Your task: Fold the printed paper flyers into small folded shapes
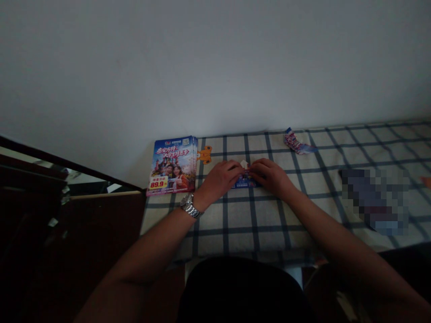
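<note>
Surface: a table spread with a checked cloth (235, 231), its far edge meeting a plain wall (215, 67).

Left hand (221, 177): fingers bent and closed on the left part of a blue printed paper (247, 183); a metal watch (191, 206) is on the wrist. Right hand (270, 175): fingers likewise closed on the paper's right part. The paper lies between the hands, nearer the far edge than the near edge; a pale point of it shows between the fingertips. The fingers cover much of it, so its full shape cannot be told.

Far left corner: a stack of printed leaflets (173, 163), the top one marked 89.9, lying along the left edge. Just right of the stack, an orange bear figure (204, 154).

Near the far edge, right of the hands: a folded printed paper piece (298, 143), apart from them. Farther right, toward the near edge: a dark object (367, 197), obscured by pixelation.

Containers: past the left edge, below a sloping dark rail (67, 162), pale articles (89, 185) lie in a dim space; whether this is a container cannot be told.
</note>
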Demonstrator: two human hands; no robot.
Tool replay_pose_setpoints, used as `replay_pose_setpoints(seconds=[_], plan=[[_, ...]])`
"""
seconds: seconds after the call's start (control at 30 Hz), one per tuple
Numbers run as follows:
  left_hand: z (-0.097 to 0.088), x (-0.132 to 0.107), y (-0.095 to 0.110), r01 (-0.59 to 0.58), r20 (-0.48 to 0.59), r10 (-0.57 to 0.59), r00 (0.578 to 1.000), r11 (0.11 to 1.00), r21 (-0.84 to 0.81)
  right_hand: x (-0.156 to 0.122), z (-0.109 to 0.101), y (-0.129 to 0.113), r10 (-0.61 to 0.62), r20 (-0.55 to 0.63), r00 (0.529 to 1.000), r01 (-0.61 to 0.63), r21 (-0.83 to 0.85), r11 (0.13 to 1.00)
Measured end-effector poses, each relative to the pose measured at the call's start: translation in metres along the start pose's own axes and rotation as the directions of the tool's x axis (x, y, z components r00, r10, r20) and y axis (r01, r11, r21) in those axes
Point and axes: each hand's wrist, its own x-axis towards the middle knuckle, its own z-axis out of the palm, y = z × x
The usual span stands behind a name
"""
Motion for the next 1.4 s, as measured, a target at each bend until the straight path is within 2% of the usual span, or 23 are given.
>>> replay_pose_setpoints(seconds=[0.2, 0.57, 0.77, 1.03, 1.23, 1.4], plan=[[0.0, -0.001, -0.002, -0.035, -0.014, 0.035, 0.999, 0.999, 0.0, 0.0, 0.002, 0.003, -0.029, 0.009, 1.0, 0.029, -0.028, 0.999], [-0.002, -0.004, -0.005, -0.101, 0.063, 0.1, 0.993, 0.995, 0.008, 0.0, -0.002, 0.0, -0.092, 0.014, 0.996, 0.093, -0.126, 0.988], [-0.007, -0.005, 0.003, -0.065, 0.094, 0.058, 0.994, 0.996, 0.068, 0.0, -0.004, 0.0, -0.131, -0.016, 0.991, 0.128, -0.145, 0.981], [-0.01, -0.005, 0.01, -0.017, 0.086, 0.002, 0.996, 0.984, 0.18, -0.001, -0.012, -0.002, -0.102, -0.069, 0.992, 0.089, -0.17, 0.981], [-0.009, -0.004, 0.015, 0.01, 0.086, -0.027, 0.996, 0.981, 0.193, -0.004, -0.01, -0.002, -0.147, -0.015, 0.989, 0.143, -0.156, 0.977], [-0.006, -0.004, 0.014, 0.0, 0.071, -0.009, 0.997, 0.992, 0.128, -0.004, -0.007, -0.001, -0.153, 0.029, 0.988, 0.155, -0.119, 0.981]])
